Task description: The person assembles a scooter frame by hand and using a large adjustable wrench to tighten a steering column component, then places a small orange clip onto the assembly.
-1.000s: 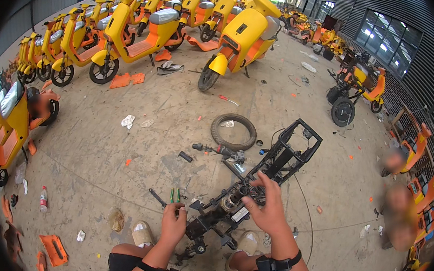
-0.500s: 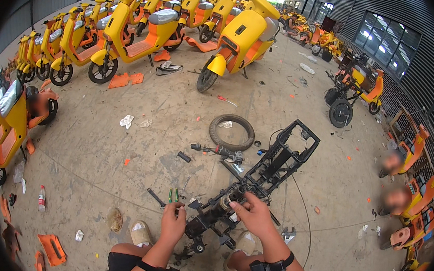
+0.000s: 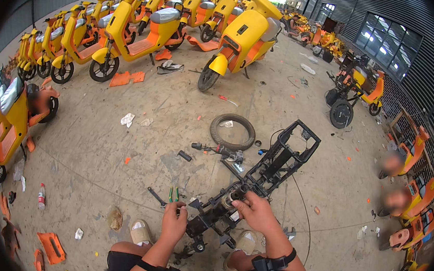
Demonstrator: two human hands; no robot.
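A black scooter frame (image 3: 282, 163) lies on the floor before me, slanting from near my feet to the far right. My right hand (image 3: 256, 212) is at its near part, with thumb and fingers curled by a pale metal ring (image 3: 227, 202) on a dark tube (image 3: 212, 217). What lies between those fingers is hidden. To the left of the tube, my left hand (image 3: 174, 222) has its fingers bent together, and I cannot make out what they hold. Two green handles (image 3: 173, 194), like those of pliers, show just beyond its fingertips. A dark wrench (image 3: 156, 197) lies beside them on the floor.
Beyond the frame lie a tyre (image 3: 233, 145), a power tool (image 3: 224, 151) and a small black block (image 3: 184, 155). Yellow scooters (image 3: 246, 36) stand in rows farther back. A bottle (image 3: 41, 197) and an orange panel (image 3: 51, 247) are at the left. A cable (image 3: 307, 215) curves at the right.
My right hand's thumb and fingers have drawn closer together beside the ring, with the forefinger less stretched out. The left hand stays almost in place.
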